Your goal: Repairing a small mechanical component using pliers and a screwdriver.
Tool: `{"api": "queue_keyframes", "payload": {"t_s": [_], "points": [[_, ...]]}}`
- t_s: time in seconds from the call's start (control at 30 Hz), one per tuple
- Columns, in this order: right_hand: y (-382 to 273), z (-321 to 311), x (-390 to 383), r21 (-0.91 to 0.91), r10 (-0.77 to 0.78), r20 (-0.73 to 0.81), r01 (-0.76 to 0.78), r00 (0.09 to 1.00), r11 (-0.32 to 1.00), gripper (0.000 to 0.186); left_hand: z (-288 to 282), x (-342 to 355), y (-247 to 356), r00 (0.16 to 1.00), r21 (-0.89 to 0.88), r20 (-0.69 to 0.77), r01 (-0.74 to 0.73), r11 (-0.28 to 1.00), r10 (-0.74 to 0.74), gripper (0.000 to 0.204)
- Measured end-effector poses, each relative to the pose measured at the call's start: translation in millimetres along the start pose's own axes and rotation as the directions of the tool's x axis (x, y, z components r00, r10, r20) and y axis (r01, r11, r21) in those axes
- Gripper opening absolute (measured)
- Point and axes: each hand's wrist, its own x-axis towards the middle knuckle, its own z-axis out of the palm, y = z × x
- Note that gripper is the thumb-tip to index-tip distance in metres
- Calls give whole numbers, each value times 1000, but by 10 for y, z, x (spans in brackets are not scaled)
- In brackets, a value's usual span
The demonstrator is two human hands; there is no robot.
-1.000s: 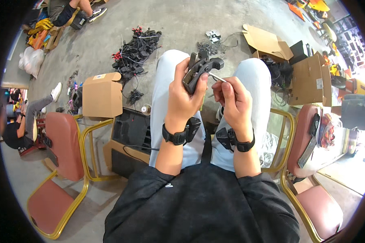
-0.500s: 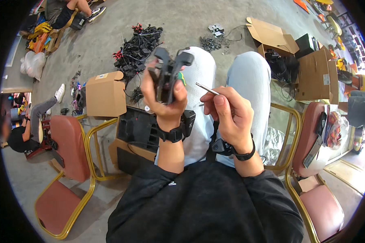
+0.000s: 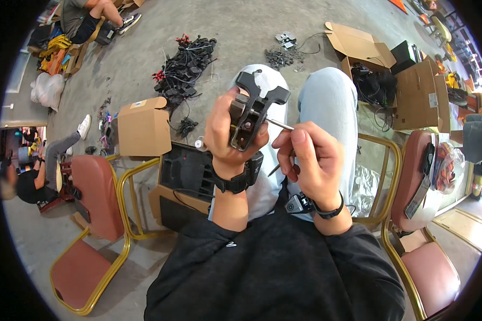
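Note:
My left hand (image 3: 221,131) is wrapped round a black forked part (image 3: 251,115) with two wide prongs pointing up and away. A hollow channel faces me, with a small round metal spot inside it. In my right hand (image 3: 313,155), a thin silver metal rod (image 3: 279,124) is pinched between thumb and fingers. The rod's far end reaches the right side of the forked part; whether it enters a hole, I cannot tell. A dark pointed tip shows below my right fingers. Both hands are above my knees.
On the floor ahead lie a heap of black cabled parts (image 3: 187,67) and some small loose parts (image 3: 281,58). Cardboard boxes stand left (image 3: 143,127) and right (image 3: 420,96). Red chairs flank me, left (image 3: 95,195) and right (image 3: 412,176). Other people sit at the far left.
My left hand has moved right, turning and tilting the forked part. The rod, apart from it before, now meets its right side. My right hand has shifted slightly right and nearer to me.

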Motion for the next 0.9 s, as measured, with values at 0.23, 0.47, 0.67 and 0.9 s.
{"api": "queue_keyframes", "payload": {"t_s": [0.23, 0.47, 0.67, 0.9], "points": [[-199, -124, -16, 410, 394, 161, -425, 905, 807, 35, 18, 53, 6, 992, 73, 13, -124, 990, 124, 62], [-169, -80, -58, 152, 262, 55, -268, 963, 951, 23, 83, -31, -8, 997, 34, -61, -43, 999, 45, 58], [-24, -114, -23, -460, -170, 16, 158, 985, 874, 12, 119, -141, 30, 991, 98, -122, 75, 992, -62, 66], [-1, -129, 2, -693, -523, 98, 435, 847, 575, 20, 166, -150, -15, 976, 65, -202, 100, 993, -85, 66]]}}
